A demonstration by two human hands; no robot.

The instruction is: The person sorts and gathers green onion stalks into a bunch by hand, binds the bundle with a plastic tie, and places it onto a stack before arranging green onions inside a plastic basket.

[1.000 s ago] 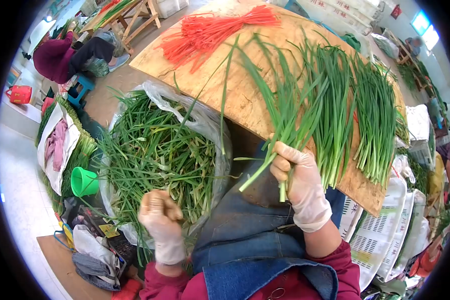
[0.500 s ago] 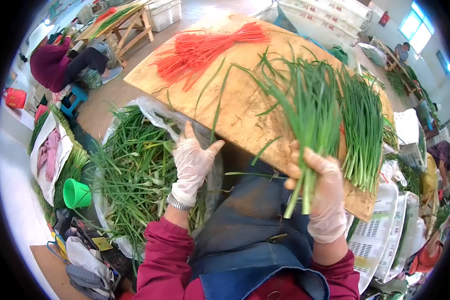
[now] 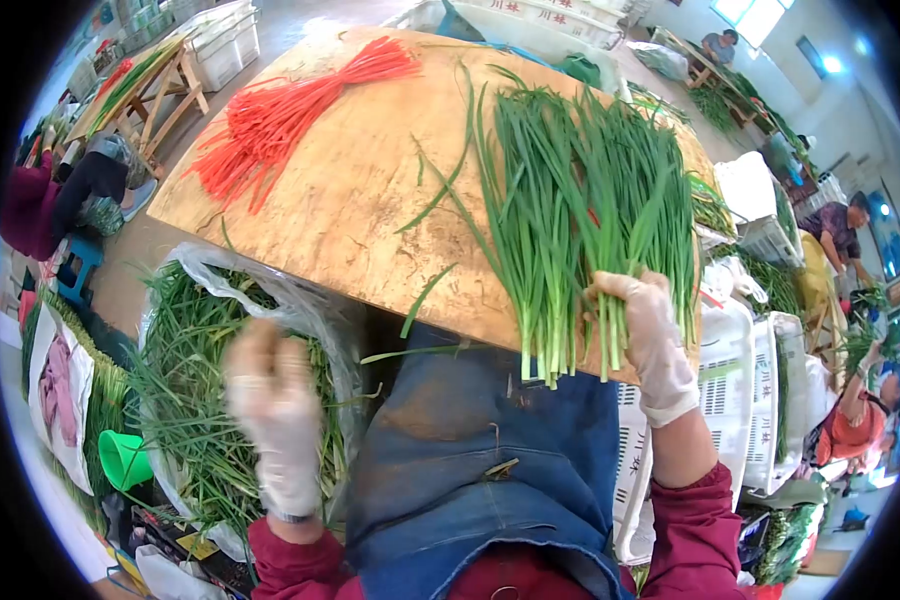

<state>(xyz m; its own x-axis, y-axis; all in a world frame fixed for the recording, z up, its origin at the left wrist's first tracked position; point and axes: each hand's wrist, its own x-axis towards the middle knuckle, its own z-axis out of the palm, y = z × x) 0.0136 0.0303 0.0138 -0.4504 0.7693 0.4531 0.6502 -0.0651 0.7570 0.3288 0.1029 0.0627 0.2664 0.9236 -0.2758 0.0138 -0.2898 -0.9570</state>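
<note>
My right hand [image 3: 645, 335], in a pale translucent glove, is closed round the lower stalks of a small bunch of green leafy stalks [image 3: 610, 230] above the wooden board. Under and beside it lie more stalks [image 3: 535, 240], their pale cut ends at the board's front edge. My left hand [image 3: 278, 400], gloved too, is blurred by motion over the bag of loose greens [image 3: 205, 420]; its fingers are too smeared to read. Red strips [image 3: 280, 120] lie fanned out at the left of the wooden board [image 3: 360, 210].
A green bucket [image 3: 123, 459] stands left of the bag. White crates [image 3: 730, 370] are at the right of the board, others [image 3: 560, 25] behind it. A seated person [image 3: 45, 200] is at the far left; other people [image 3: 838, 230] are at the right.
My left hand has swung from the board's front edge back over the bag. My right hand has moved its stalks onto the others on the board. The view has turned right.
</note>
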